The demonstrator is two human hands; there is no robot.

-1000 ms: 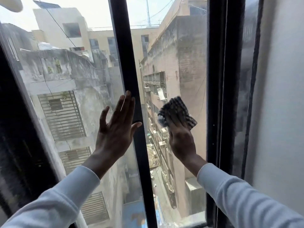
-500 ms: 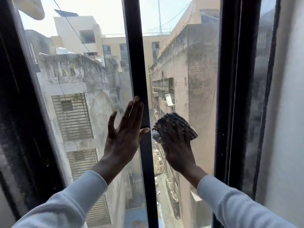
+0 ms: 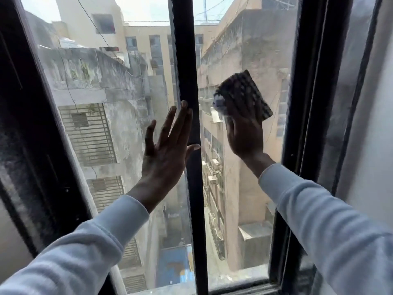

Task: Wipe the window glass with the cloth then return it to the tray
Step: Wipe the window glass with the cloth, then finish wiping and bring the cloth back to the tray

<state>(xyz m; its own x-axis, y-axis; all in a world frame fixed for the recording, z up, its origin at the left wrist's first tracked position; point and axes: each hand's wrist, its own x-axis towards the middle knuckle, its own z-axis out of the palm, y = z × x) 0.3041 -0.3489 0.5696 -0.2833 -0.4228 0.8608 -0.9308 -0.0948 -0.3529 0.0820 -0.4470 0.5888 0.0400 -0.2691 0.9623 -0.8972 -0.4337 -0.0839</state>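
At the right pane: the right hand (image 3: 244,135) presses flat, fingers laid over the cloth (image 3: 242,94), pinning it to the window glass (image 3: 251,188).
Right hand state: spread and pushing, not pinching; pressure against the pane holds the cloth.
Cloth: dark checked, folded small, on the upper middle of the right pane, its top corner free above the fingertips.
Left hand: the left hand (image 3: 168,150) is open and holds nothing, palm on the left pane, fingertips touching the centre bar (image 3: 187,81); likely a brace while the other wipes.
Edges: centre bar just left of the cloth, dark right frame (image 3: 297,124) near on the other side, sill (image 3: 244,288) well below.
Open room: most clear glass lies below and above the cloth; sideways strokes are short.
Tray: not in view; wiping is under way, return not yet begun.
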